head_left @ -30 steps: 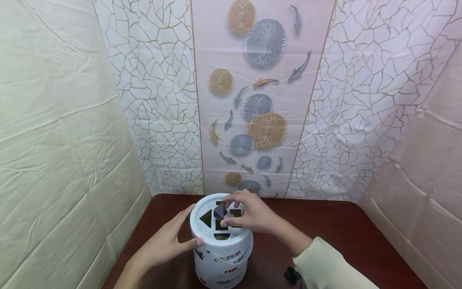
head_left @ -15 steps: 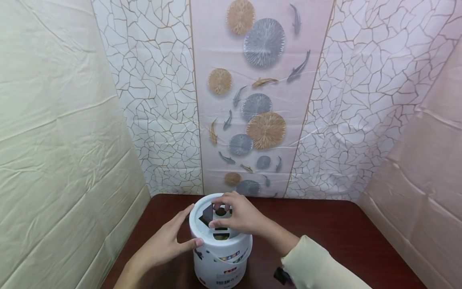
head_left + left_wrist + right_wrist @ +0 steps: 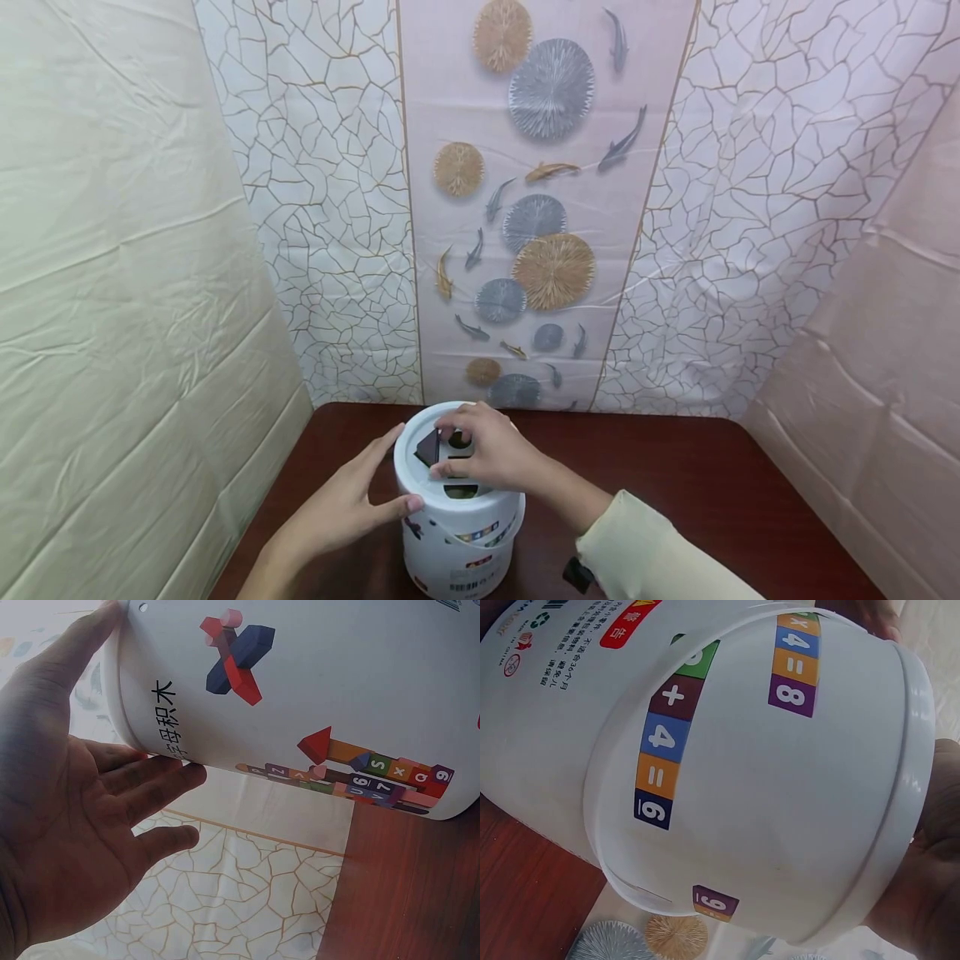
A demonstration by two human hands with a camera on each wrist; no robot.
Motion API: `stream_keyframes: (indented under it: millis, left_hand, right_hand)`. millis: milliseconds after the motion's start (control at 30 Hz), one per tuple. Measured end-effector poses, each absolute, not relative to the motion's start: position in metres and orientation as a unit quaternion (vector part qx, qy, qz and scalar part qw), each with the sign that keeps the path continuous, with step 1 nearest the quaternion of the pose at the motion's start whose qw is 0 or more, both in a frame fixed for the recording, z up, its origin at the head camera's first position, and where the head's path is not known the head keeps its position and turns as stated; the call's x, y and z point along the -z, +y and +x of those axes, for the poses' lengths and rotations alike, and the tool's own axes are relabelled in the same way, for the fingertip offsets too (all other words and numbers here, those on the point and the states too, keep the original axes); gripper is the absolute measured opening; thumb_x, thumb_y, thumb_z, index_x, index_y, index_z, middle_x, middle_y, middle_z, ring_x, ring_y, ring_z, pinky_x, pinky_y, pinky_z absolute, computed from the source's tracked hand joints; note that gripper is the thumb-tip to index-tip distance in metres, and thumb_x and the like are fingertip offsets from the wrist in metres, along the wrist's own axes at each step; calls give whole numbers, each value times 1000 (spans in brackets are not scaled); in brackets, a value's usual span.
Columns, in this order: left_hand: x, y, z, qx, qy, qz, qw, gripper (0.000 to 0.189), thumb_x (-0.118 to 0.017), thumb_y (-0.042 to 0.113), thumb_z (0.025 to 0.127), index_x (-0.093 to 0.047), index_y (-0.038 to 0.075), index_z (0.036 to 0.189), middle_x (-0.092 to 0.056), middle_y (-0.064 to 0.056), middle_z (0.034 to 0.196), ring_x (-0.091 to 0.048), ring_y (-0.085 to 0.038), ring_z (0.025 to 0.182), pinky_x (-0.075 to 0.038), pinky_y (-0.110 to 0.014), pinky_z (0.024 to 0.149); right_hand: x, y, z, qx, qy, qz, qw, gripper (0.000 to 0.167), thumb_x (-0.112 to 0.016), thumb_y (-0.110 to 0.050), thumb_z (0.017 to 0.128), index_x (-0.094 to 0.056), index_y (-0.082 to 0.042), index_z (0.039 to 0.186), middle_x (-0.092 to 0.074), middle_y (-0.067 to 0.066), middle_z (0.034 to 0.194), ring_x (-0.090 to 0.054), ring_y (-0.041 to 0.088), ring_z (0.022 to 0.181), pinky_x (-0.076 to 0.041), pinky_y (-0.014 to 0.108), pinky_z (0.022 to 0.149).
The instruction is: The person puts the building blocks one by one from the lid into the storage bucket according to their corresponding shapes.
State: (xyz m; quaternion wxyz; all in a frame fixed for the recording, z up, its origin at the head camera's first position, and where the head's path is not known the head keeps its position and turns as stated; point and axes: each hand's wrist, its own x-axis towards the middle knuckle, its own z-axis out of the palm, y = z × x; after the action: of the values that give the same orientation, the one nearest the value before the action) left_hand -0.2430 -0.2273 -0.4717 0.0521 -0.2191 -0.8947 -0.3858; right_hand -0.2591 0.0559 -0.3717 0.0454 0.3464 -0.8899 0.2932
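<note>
A white bucket [image 3: 459, 546] with a handle and printed pictures of toy blocks stands upright on the table. Its white lid [image 3: 412, 475] has several cut-out shapes. My left hand [image 3: 339, 504] touches the rim at the left, thumb in front and fingers spread toward the back. In the left wrist view, those fingers [image 3: 161, 787] look mostly straight. Over the triangular hole, my right hand [image 3: 491, 446] pinches a dark triangular block [image 3: 427, 448] between thumb and fingers; the block sits tilted in the hole. In the right wrist view, the bucket's rim hides the fingertips.
The dark red table [image 3: 660, 483] extends behind and right of the bucket. Patterned cloth [image 3: 345, 208] hangs behind it, with plain pale cloth [image 3: 135, 292] at both sides. A small black object [image 3: 577, 575] is by the right sleeve.
My right hand has moved left with the triangular block, from above the lid's middle to the triangular hole, and the block has gone lower there. The left hand has stayed at the rim.
</note>
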Motion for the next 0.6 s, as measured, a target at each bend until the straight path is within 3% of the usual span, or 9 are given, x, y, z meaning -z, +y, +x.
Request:
stream_keyframes:
  millis: [167,200,300,600]
  left_hand:
    - [469,-226,-242,393,-893,-216,38,109,-76,79,90,-24,38,176,-35,-2,181,-39,-36,165,-38,-76,125]
    - [444,-217,-222,391,-900,-189,27,108,-78,77,89,-25,40,175,-37,0,180,-41,-38,164,-39,-79,122]
    - [434,-213,-216,389,-904,-177,13,110,-79,77,88,-25,37,176,-36,-1,180,-39,-37,165,-37,-76,126]
    - [434,-212,-215,380,-909,-171,15,109,-79,72,92,-24,33,177,-36,-4,180,-40,-37,165,-38,-75,126]
  right_hand:
    - [371,55,-259,-283,-893,347,50,59,-94,-43,89,-77,-12,137,-72,-2,117,-61,17,109,-48,47,97]
    - [371,54,-259,-283,-893,346,48,60,-95,-43,89,-77,-12,137,-71,-2,116,-61,17,109,-47,47,98]
    - [370,55,-259,-285,-895,340,38,61,-95,-43,88,-77,-11,137,-71,-3,116,-61,17,110,-45,48,98]
    - [371,56,-260,-276,-899,339,32,69,-94,-48,88,-74,-11,143,-68,-2,120,-60,18,110,-40,45,97]
